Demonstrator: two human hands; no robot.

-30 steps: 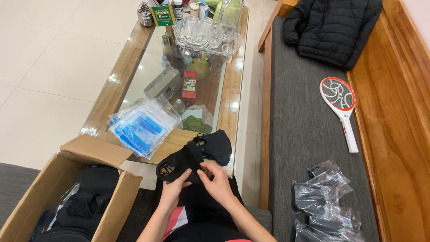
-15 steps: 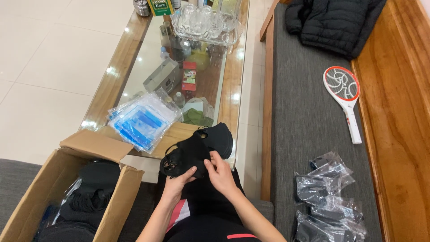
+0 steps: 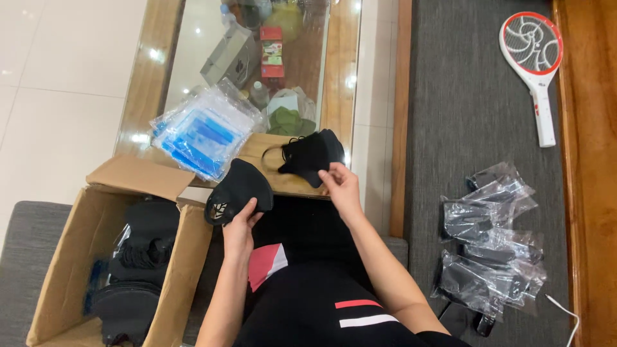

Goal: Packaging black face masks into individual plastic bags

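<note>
Hands apart: left hand (image 3: 239, 226) grips one black mask (image 3: 239, 187), right hand (image 3: 340, 186) pinches another mask (image 3: 310, 154) (at the table edge (image 3: 290, 185))

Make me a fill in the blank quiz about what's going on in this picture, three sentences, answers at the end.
1. The left hand holds a ____ face mask.
2. The right hand touches a second mask lying on the wooden edge of the ____.
3. The cardboard box of masks is open on the person's ____ side.

Answers: black; table; left
</note>
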